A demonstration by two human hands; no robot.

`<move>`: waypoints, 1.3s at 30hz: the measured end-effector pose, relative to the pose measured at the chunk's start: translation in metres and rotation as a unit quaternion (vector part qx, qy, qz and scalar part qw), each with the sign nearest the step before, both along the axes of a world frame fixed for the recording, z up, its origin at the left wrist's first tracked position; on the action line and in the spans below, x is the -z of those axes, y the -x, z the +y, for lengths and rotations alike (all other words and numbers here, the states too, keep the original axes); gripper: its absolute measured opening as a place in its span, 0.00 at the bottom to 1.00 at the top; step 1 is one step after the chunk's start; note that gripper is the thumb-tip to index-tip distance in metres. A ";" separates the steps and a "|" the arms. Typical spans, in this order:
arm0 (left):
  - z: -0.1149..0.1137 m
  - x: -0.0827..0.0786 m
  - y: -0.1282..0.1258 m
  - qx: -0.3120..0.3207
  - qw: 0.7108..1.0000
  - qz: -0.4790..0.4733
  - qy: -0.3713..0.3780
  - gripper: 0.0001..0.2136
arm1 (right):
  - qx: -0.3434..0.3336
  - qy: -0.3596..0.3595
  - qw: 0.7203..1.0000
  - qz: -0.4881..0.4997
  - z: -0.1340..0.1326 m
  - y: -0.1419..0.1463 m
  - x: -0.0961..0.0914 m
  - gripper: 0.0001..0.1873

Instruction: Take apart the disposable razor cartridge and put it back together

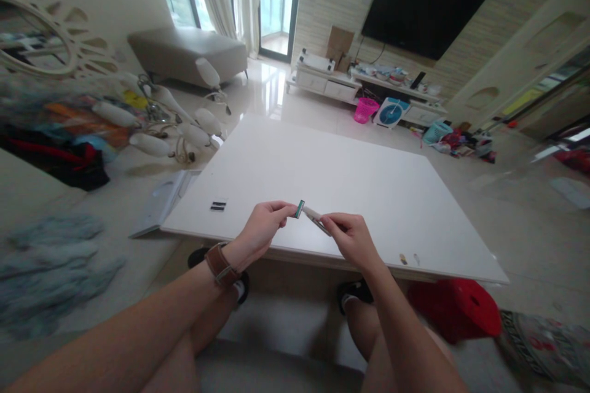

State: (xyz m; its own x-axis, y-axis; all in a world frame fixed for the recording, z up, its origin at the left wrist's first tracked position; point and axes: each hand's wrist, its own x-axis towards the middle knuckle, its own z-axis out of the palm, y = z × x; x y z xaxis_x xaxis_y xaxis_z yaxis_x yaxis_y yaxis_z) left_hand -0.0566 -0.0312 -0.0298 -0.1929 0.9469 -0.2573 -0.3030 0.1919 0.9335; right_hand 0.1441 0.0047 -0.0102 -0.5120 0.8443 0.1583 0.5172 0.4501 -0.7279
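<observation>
Over the near edge of a white table (369,184), both my hands meet on a razor (311,216). My left hand (265,227) pinches its small teal blade head (300,209) between thumb and fingertips. My right hand (350,239) is closed round the razor's white and grey handle, which points up and to the left. A brown strap is on my left wrist (221,264). A small dark blade cartridge (218,205) lies on the table to the left of my hands.
Two tiny bits (409,258) lie near the table's front right edge. A red stool (456,307) stands under the right corner. A chandelier with white lamps (175,129) and clutter lie on the floor at left. A flat grey item (161,202) rests beside the table.
</observation>
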 end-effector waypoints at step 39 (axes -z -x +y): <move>-0.001 -0.001 0.001 0.034 0.999 0.007 -0.002 0.10 | 0.021 -0.042 0.999 -0.027 0.005 -0.007 0.000 0.21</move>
